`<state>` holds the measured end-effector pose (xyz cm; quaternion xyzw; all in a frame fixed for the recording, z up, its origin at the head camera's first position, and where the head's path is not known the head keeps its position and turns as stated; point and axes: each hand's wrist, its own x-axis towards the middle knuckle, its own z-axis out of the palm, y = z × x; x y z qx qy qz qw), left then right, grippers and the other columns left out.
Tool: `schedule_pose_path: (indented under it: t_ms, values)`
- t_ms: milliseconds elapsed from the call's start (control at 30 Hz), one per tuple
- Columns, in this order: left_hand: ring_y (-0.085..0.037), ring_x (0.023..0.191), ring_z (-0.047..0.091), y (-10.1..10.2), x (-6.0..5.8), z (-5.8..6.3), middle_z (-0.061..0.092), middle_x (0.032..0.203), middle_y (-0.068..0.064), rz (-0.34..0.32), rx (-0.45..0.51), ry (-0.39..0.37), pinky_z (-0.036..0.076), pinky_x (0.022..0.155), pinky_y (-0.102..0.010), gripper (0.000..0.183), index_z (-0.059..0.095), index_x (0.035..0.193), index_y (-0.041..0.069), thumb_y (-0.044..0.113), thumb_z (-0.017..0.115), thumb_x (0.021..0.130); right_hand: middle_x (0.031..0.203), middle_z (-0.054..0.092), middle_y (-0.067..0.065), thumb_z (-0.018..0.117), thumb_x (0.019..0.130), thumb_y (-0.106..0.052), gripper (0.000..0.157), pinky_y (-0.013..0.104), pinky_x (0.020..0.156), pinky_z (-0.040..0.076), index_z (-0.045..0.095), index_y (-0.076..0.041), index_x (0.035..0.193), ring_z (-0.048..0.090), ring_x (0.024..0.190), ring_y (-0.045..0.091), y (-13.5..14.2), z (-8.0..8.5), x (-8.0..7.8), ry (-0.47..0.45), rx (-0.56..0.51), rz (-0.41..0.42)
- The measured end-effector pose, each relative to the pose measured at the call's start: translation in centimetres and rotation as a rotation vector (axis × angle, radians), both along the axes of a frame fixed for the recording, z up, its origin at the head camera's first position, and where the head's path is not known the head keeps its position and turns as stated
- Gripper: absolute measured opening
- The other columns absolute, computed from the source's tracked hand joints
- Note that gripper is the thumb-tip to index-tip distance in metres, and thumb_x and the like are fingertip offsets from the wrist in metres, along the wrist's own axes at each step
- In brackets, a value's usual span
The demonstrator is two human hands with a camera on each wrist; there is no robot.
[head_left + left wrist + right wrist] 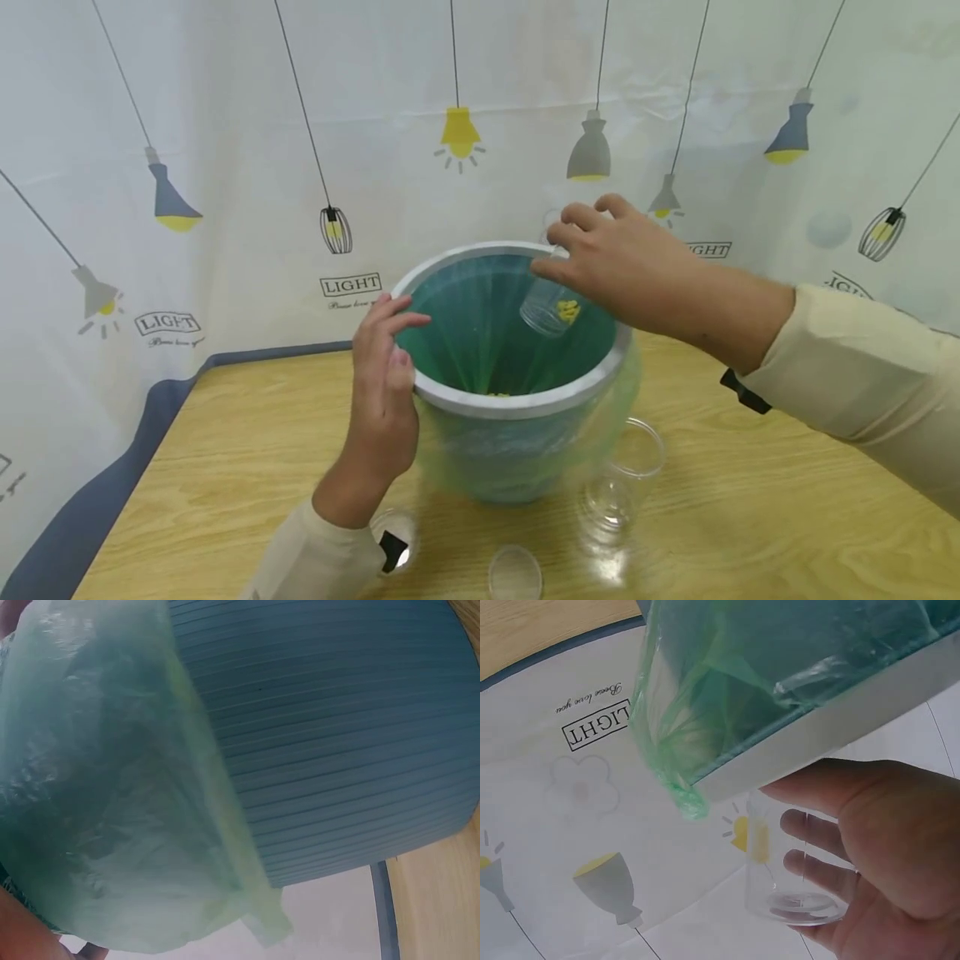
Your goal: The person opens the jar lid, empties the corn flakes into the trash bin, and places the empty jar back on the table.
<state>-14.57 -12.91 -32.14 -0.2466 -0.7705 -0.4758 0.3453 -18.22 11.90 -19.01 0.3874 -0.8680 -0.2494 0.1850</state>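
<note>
A blue-green bin [517, 406] with a white rim stands on the table, lined with a translucent green bag [135, 765] folded over its outside. My right hand [607, 258] holds a clear plastic jar [542, 304] tipped mouth-down inside the bin's far right rim. Small yellow pieces [567, 312] sit near the jar's mouth. More yellow bits [498, 394] show low inside the bin, partly hidden by the near rim. My left hand [384, 392] rests against the left rim, its fingers fairly straight and reaching over the edge.
Another clear jar [636, 473] stands on the wooden table [225, 467] to the bin's right front. A clear round lid [516, 573] lies in front, and another clear round piece [393, 533] is partly behind the left sleeve. A lamp-printed cloth [247, 167] hangs behind.
</note>
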Motion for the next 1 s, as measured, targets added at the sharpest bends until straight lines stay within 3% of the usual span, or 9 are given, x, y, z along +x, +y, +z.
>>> schedule_pose_path:
  t_ms: [367,1000]
  values:
    - [-0.018,0.14,0.016,0.0,-0.1,0.1,0.038,0.137,-0.01,-0.015,0.006,0.019,0.013,0.111,-0.047,0.041,0.051,0.115,0.003,0.022,0.024,0.092,0.13,0.048,0.016,0.084,0.061,-0.012,0.075,0.055,0.101,0.03,0.051,-0.017,0.128,0.037,0.123,0.035,0.8,0.9,0.1,0.006,0.019,0.012]
    - [-0.018,0.14,0.016,0.0,0.0,0.0,0.037,0.139,-0.01,-0.004,-0.01,0.018,0.014,0.112,-0.048,0.041,0.051,0.115,0.004,0.023,0.023,0.093,0.134,0.044,0.018,0.086,0.057,-0.014,0.08,0.054,0.103,0.028,0.051,-0.019,0.129,0.034,0.127,0.036,1.3,0.4,0.2,0.045,0.061,0.033]
